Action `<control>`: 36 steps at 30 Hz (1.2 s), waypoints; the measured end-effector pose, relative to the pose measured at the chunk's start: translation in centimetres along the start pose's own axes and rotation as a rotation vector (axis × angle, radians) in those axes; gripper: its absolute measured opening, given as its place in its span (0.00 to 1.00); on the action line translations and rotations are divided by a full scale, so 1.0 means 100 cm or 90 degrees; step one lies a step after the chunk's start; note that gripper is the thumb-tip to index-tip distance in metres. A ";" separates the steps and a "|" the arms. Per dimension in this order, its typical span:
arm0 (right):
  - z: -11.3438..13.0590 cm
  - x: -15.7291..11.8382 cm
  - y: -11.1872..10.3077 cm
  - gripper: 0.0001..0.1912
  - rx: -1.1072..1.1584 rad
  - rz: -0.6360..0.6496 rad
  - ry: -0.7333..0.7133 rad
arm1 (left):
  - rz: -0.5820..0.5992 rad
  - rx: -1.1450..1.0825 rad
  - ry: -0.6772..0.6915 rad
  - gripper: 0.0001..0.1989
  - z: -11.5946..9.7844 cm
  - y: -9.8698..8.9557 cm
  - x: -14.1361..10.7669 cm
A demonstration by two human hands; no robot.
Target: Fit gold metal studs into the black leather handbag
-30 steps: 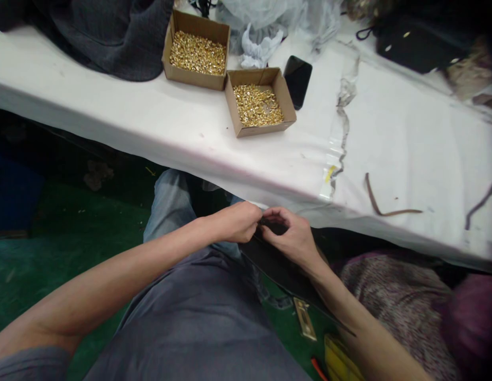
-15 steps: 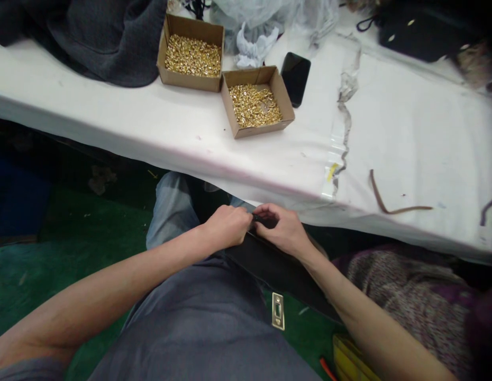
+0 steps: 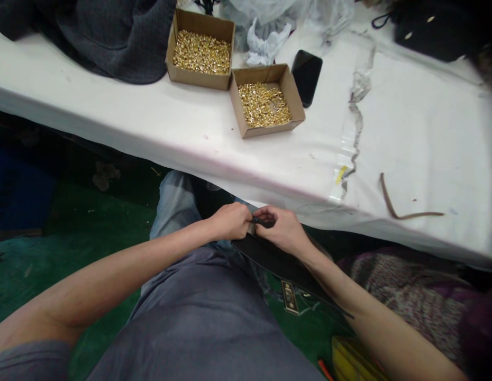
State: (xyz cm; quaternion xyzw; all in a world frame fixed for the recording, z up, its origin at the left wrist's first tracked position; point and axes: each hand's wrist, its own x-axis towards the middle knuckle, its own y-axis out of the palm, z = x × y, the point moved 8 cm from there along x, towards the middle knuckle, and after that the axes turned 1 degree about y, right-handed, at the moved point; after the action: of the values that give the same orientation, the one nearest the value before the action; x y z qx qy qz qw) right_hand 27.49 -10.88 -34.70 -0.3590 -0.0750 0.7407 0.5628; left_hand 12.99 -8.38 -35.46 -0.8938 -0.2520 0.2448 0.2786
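My left hand (image 3: 229, 221) and my right hand (image 3: 283, 229) meet fingertip to fingertip just below the front edge of the white table (image 3: 158, 127). Both pinch the upper end of a black leather piece (image 3: 275, 262) that runs down over my lap. A gold rectangular metal fitting (image 3: 289, 297) hangs at its lower part. What is between the fingertips is too small to make out. Two open cardboard boxes hold several small gold metal parts: a far box (image 3: 201, 50) and a nearer box (image 3: 265, 101).
A black phone (image 3: 307, 77) lies beside the nearer box. Dark grey cloth (image 3: 107, 32) is heaped at the table's far left, crumpled plastic (image 3: 265, 26) behind the boxes. A brown strip (image 3: 400, 203) lies at right. Patterned purple fabric (image 3: 404, 291) and a yellow object (image 3: 349, 362) sit low right.
My hands stay pinched together on the black piece, barely shifting. The gold fitting below them has swung and turned. The view drifted slightly.
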 end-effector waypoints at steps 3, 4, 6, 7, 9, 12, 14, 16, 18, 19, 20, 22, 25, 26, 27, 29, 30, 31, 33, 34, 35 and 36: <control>-0.003 0.001 0.001 0.17 0.017 0.012 0.012 | -0.038 -0.056 0.014 0.14 0.002 0.001 -0.001; -0.004 0.002 0.002 0.17 0.024 0.016 0.015 | -0.049 -0.078 0.025 0.14 0.002 0.001 -0.001; -0.005 0.002 0.001 0.18 0.036 0.019 0.020 | -0.079 -0.120 0.034 0.14 0.003 0.000 -0.001; -0.006 0.002 0.000 0.18 0.039 0.020 0.024 | -0.095 -0.138 0.034 0.14 0.004 0.000 -0.002; -0.006 0.000 0.000 0.19 0.037 0.021 0.032 | -0.118 -0.168 0.026 0.14 0.005 -0.003 -0.003; -0.002 -0.006 -0.002 0.19 0.029 0.025 0.039 | -0.123 -0.180 0.011 0.13 0.003 -0.005 -0.005; 0.002 -0.011 -0.003 0.19 0.027 0.021 0.042 | -0.109 -0.173 0.006 0.12 -0.001 -0.007 -0.005; 0.006 -0.016 -0.004 0.18 0.025 0.013 0.045 | -0.095 -0.169 0.007 0.11 -0.004 -0.008 -0.004; 0.008 -0.021 -0.005 0.18 0.022 0.002 0.046 | -0.087 -0.169 0.013 0.11 -0.007 -0.009 -0.003; 0.008 -0.022 -0.004 0.18 0.021 -0.006 0.046 | -0.087 -0.169 0.015 0.11 -0.008 -0.009 -0.003; 0.008 -0.024 -0.004 0.18 0.021 -0.016 0.045 | -0.087 -0.168 0.017 0.11 -0.009 -0.010 -0.003; 0.008 -0.026 -0.004 0.17 0.024 -0.036 0.043 | -0.092 -0.165 0.020 0.10 -0.011 -0.010 -0.003; 0.006 -0.030 0.000 0.15 0.042 -0.036 0.036 | -0.087 -0.173 0.033 0.09 -0.012 -0.011 -0.004; 0.005 -0.031 0.002 0.15 0.050 -0.026 0.031 | -0.078 -0.178 0.041 0.09 -0.013 -0.010 -0.005; 0.004 -0.031 0.004 0.14 0.056 -0.017 0.028 | -0.067 -0.184 0.051 0.09 -0.013 -0.010 -0.005; 0.000 -0.032 0.007 0.14 0.057 -0.004 0.027 | -0.038 -0.196 0.073 0.10 -0.014 -0.007 -0.005; -0.002 -0.032 0.008 0.14 0.051 0.000 0.029 | -0.020 -0.202 0.083 0.11 -0.014 -0.004 -0.005; -0.005 -0.031 0.009 0.15 0.045 0.003 0.033 | -0.004 -0.210 0.089 0.12 -0.014 -0.002 -0.005; -0.009 -0.030 0.010 0.16 0.041 0.005 0.040 | 0.018 -0.225 0.090 0.14 -0.014 0.003 -0.005; -0.010 -0.030 0.011 0.16 0.045 0.007 0.041 | 0.024 -0.230 0.089 0.14 -0.014 0.004 -0.005; -0.011 -0.029 0.011 0.16 0.049 0.009 0.040 | 0.026 -0.235 0.089 0.14 -0.014 0.005 -0.005; -0.011 -0.029 0.011 0.16 0.052 0.009 0.038 | 0.025 -0.241 0.090 0.15 -0.014 0.006 -0.006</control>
State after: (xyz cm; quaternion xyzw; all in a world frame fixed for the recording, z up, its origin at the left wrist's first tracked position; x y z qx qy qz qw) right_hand 27.61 -14.20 -34.76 -0.3585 -0.0253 0.7359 0.5738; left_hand 13.52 -9.63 -34.64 -0.9500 -0.2558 0.1354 0.1175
